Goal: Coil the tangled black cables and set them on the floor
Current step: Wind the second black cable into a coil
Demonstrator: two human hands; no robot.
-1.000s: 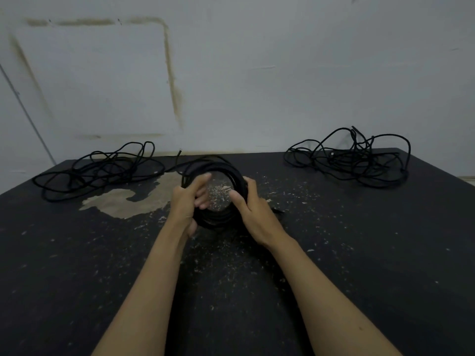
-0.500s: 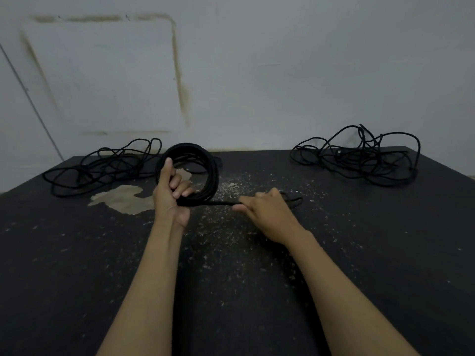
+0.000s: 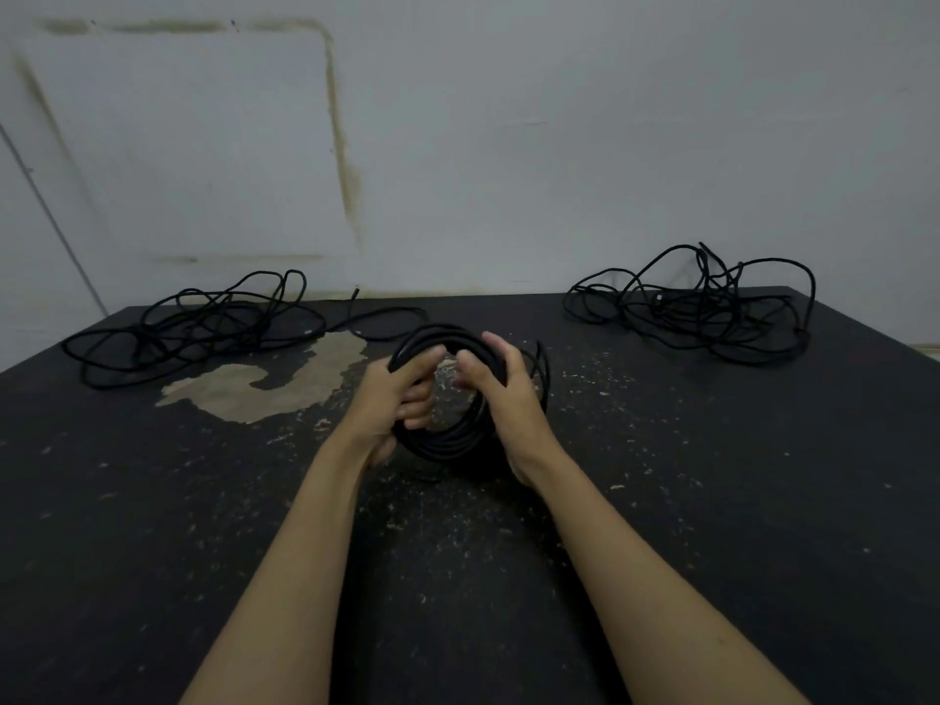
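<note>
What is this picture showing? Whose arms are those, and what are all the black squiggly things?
The camera sits on a person's head, so you see their own two arms reaching forward. No machine here, only bare hands. The left hand and the right hand both hold a coil of black cable, wound into a neat ring. Below it is a dark surface with pale specks and a worn tan patch. Two more cables lie there in messy heaps: the left tangle and the right tangle, both near the wall. Nobody is touching those.
</note>
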